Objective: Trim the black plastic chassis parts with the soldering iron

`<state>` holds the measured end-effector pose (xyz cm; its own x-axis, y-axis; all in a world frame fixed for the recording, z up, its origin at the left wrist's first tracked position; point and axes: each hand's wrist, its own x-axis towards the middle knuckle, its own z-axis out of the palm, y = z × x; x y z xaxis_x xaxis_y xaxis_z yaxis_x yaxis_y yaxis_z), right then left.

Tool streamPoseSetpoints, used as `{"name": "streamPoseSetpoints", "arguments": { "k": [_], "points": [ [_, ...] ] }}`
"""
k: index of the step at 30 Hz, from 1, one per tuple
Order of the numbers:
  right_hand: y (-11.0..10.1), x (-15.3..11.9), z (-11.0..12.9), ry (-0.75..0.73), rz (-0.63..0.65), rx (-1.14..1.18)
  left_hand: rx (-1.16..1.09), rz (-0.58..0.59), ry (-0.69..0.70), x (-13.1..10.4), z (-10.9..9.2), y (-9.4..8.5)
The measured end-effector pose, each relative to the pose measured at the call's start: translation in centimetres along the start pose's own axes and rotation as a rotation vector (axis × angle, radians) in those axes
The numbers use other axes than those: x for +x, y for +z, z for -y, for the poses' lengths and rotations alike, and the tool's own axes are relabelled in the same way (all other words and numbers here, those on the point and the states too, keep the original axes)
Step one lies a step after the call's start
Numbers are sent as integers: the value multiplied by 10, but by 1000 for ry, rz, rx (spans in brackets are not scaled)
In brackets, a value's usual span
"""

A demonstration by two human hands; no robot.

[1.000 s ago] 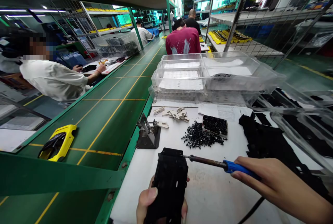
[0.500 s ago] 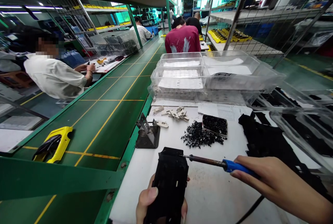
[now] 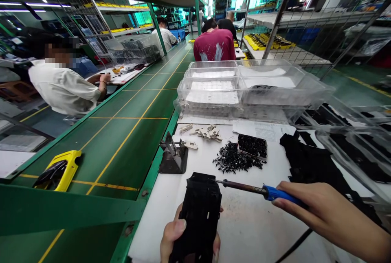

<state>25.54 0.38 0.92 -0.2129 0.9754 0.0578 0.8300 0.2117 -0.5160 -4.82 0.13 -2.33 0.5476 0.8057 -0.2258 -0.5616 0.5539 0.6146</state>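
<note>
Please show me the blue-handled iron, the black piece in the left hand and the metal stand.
Blue-handled iron [image 3: 269,193], head view: front of its handle.
Black piece [image 3: 199,214], head view: middle of its upper side.
Metal stand [image 3: 176,154], head view: slanted upright.

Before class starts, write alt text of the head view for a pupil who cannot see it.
A left hand holds a black part; the right hand holds a blue-handled soldering iron, its tip near the part's upper right corner. Beyond, small black pieces lie heaped on a white tabletop.
</note>
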Motion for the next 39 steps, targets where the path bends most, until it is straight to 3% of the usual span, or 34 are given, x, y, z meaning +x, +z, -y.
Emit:
{"name": "streamPoseSetpoints", "arguments": {
  "k": [3, 9, 16, 26, 29, 32, 34, 36, 39],
  "points": [
    [0, -1, -1, -17, 139, 4, 15, -1, -22, -1, -2, 1],
    [1, -3, -1, -5, 161, -22, 17, -53, -62, -5, -4, 3],
    [-1, -5, 1, -16, 190, -70, -39, -18, -31, -6, -2, 1],
    [2, -5, 4, -128, 76, -128, 43, 79, -19, -8, -1, -10],
    [5, -3, 4, -109, 4, -12, 11, 14, 49, -8, 2, -17],
    [24, 13, 11, 113, -176, 154, -52, -149, 144, -9, 9, -27],
    [46, 38, 22, 303, -246, 254, -91, -217, 193, -10, 15, -34],
    [73, 73, 36, 395, -214, 335, -114, -205, 241, -14, 18, -38],
    [113, 130, 58, 393, -164, 320, -87, -90, 285, -23, 16, -36]
  ]
}}
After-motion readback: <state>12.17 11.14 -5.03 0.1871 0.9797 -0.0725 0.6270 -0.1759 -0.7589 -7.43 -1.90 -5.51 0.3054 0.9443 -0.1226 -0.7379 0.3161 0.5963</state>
